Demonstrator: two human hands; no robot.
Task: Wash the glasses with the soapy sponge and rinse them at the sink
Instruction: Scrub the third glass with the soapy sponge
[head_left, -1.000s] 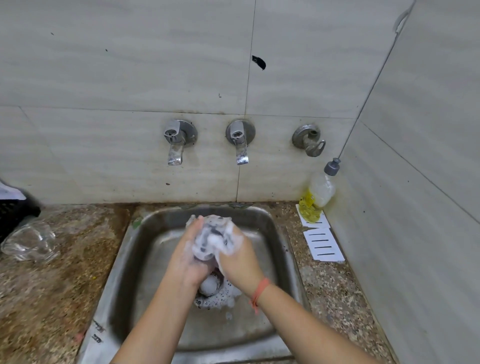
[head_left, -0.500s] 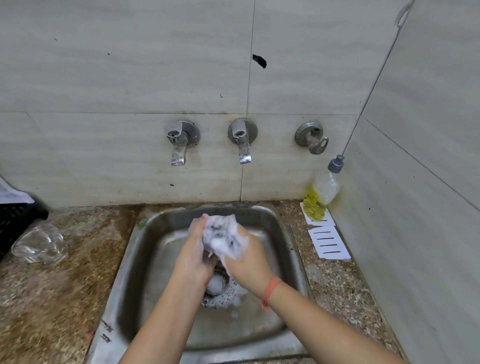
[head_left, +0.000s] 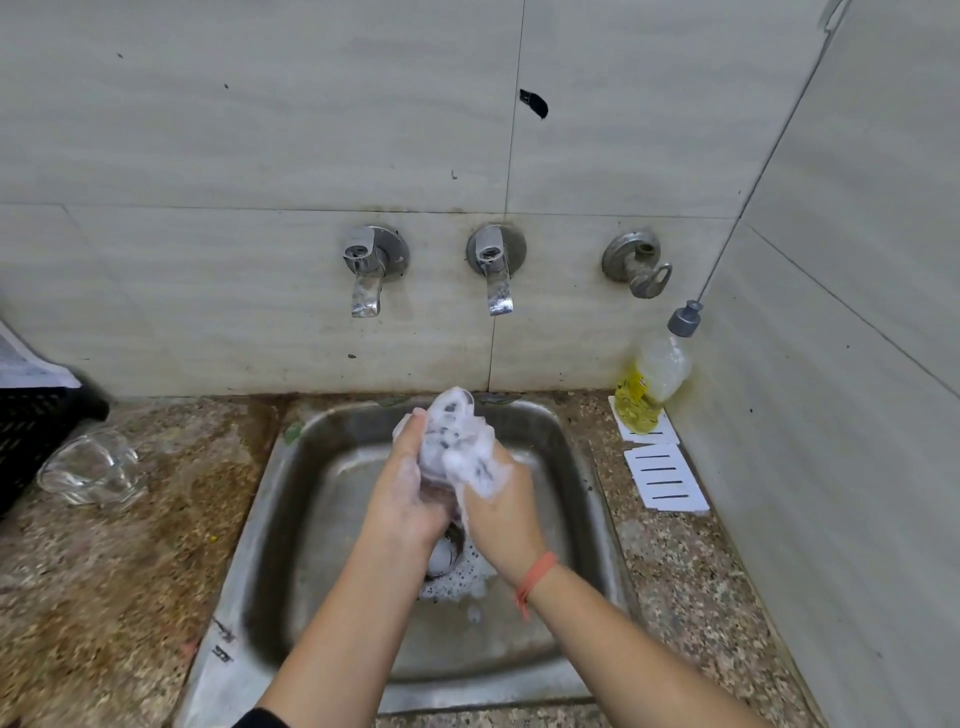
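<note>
Over the steel sink (head_left: 291, 499) I hold a glass (head_left: 451, 422) that is smothered in white foam. My left hand (head_left: 408, 499) grips it from the left side. My right hand (head_left: 501, 512) is curled against its right side, fingers buried in suds; the sponge seems to be under them but foam hides it. A second clear glass (head_left: 91, 470) lies on its side on the counter at the left. Foam has gathered around the drain (head_left: 452, 569) below my hands.
Two taps (head_left: 366, 273) (head_left: 496, 267) and a valve (head_left: 638, 266) stick out of the tiled wall; no water runs. A yellow dish-soap bottle (head_left: 652, 387) and white slotted pieces (head_left: 666, 478) sit at the right corner. A black crate (head_left: 31, 431) stands at the far left.
Both hands stay together over the sink and have shifted only slightly around the foamy glass. The view has drifted a little.
</note>
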